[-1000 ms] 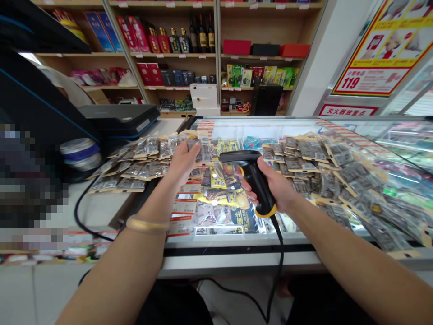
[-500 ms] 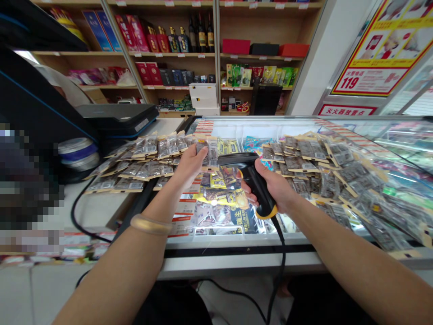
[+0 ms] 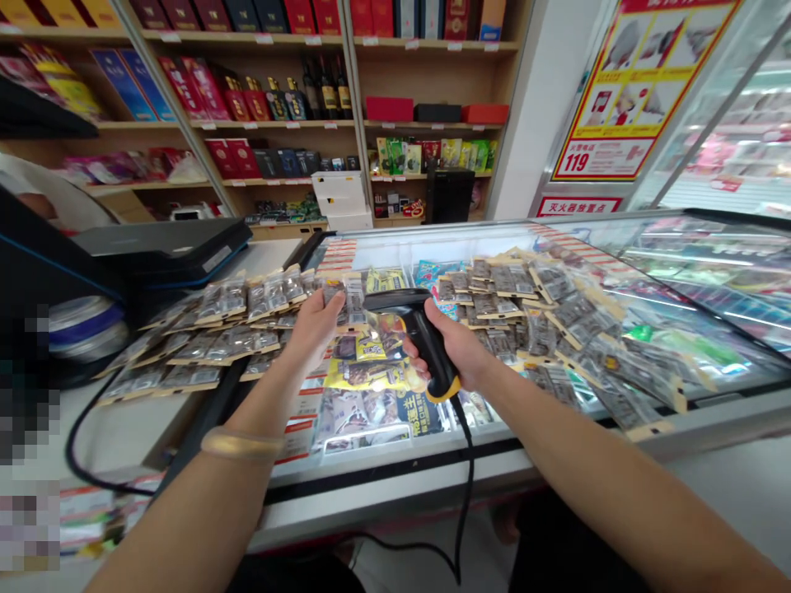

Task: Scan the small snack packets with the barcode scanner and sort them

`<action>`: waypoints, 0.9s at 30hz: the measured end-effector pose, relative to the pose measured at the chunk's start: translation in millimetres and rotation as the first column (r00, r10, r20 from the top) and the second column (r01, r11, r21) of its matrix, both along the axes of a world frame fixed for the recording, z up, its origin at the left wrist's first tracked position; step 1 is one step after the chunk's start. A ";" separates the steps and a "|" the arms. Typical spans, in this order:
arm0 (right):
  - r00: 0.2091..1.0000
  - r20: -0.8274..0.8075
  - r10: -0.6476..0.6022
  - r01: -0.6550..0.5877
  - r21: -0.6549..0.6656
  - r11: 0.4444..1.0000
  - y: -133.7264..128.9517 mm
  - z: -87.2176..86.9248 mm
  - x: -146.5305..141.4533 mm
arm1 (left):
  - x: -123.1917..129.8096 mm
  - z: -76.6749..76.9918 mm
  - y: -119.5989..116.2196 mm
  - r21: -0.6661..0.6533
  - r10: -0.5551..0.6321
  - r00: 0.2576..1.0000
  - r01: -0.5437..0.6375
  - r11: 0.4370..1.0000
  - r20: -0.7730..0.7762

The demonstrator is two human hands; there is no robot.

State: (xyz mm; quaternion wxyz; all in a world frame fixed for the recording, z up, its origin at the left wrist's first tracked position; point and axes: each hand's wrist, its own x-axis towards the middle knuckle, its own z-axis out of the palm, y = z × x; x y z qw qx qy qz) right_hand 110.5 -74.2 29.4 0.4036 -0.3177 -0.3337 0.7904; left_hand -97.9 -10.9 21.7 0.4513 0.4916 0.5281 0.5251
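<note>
My right hand (image 3: 448, 342) is wrapped around the handle of a black and yellow barcode scanner (image 3: 431, 342), its head pointing left. A cable runs down from the handle. In my left hand (image 3: 314, 325), pinched between thumb and fingers, is a small clear snack packet (image 3: 354, 301) with a printed label, just in front of the scanner head. Similar packets (image 3: 231, 333) lie in overlapping rows on the left. A larger heap of packets (image 3: 519, 301) spreads on the glass to the right. Below my hands, colourful bags (image 3: 371, 375) show inside the freezer.
The glass-topped freezer (image 3: 395, 465) spans the front. On the left are a black counter machine (image 3: 166, 247), stacked round tins (image 3: 86, 325) and a looping black cable (image 3: 77, 436). Shelves with boxes and bottles (image 3: 327, 86) stand behind. A person's white sleeve (image 3: 55, 185) shows at far left.
The view has turned to the right, so the scene sits further left. Both hands keep their holds, with the scanner still close to the snack packet.
</note>
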 end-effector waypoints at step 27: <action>0.741 -0.171 -0.650 0.671 0.128 0.731 -51.7 16.8 229.9 | 255.4 41.3 46.3 0.137 -0.063 0.658 0.247 0.959 -0.750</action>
